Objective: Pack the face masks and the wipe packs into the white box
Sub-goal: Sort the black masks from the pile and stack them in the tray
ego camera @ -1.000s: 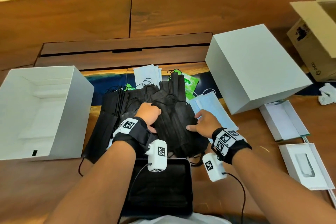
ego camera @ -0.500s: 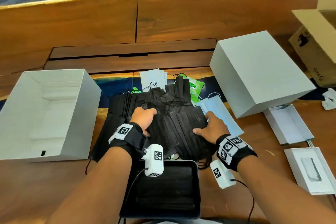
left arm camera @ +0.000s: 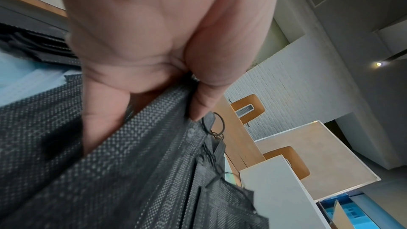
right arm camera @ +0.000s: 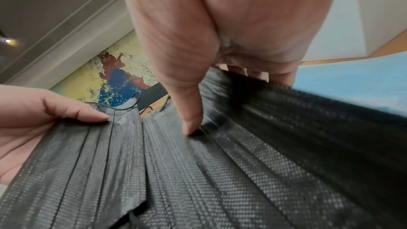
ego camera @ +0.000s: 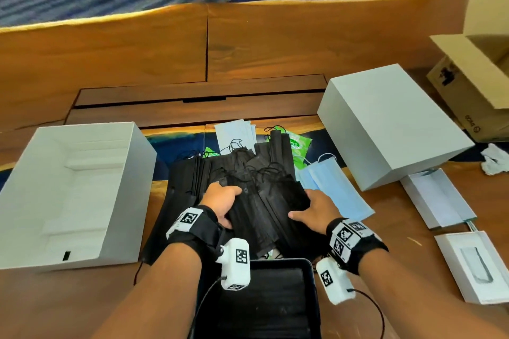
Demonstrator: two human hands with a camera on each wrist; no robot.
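A loose pile of black face masks (ego camera: 264, 201) lies in the middle of the table. My left hand (ego camera: 228, 201) grips the left end of a fanned bundle from that pile, thumb on top (left arm camera: 198, 104). At the bundle's right end my right hand (ego camera: 308, 209) holds it, thumb (right arm camera: 191, 124) pressed on the pleats and fingers underneath. The open white box (ego camera: 68, 192) stands to the left, nothing visible inside. Blue masks (ego camera: 333, 187) lie right of the pile, and more pale ones (ego camera: 234, 135) lie behind it. A green wipe pack (ego camera: 298, 146) shows behind the black masks, partly covered.
A closed white box or lid (ego camera: 385, 124) stands at the right, with an open cardboard box (ego camera: 473, 77) beyond it. Two small flat white boxes (ego camera: 438, 198) (ego camera: 473, 264) and a crumpled tissue (ego camera: 495, 158) lie far right. A black tray (ego camera: 259, 300) sits at the front edge.
Both hands have closed in on the ends of the black mask bundle and gathered it; my right hand slid from the top to the right end. The head view tilted upward.
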